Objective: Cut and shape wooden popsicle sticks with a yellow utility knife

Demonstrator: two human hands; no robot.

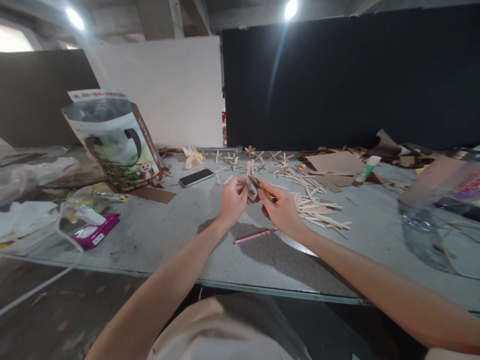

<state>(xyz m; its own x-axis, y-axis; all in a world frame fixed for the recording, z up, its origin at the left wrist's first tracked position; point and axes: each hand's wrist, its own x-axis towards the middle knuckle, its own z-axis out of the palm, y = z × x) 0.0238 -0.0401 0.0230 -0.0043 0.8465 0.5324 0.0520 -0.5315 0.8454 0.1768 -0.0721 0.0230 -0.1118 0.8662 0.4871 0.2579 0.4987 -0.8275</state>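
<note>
Both hands meet over the middle of the table. My left hand (234, 200) is closed, its fingertips pinching a flat pale wooden stick (248, 169) that points upward. In my right hand (282, 206) is a yellow and black utility knife (265, 191), its tip end against or very near the stick; I cannot tell whether the blade touches the wood. A pink pencil (256, 235) lies on the table just below the hands. To the right, a heap of loose wooden sticks (318, 210) spreads out, and several crossed sticks (258, 159) lie behind the hands.
A dark phone (196, 177) lies left of the hands. Farther left stand a large printed bag (116, 145) and a purple wipes pack (96, 231). Cardboard pieces (333, 165), a glue stick (367, 170) and a clear plastic container (423, 240) occupy the right. The table's front edge (262, 290) is close.
</note>
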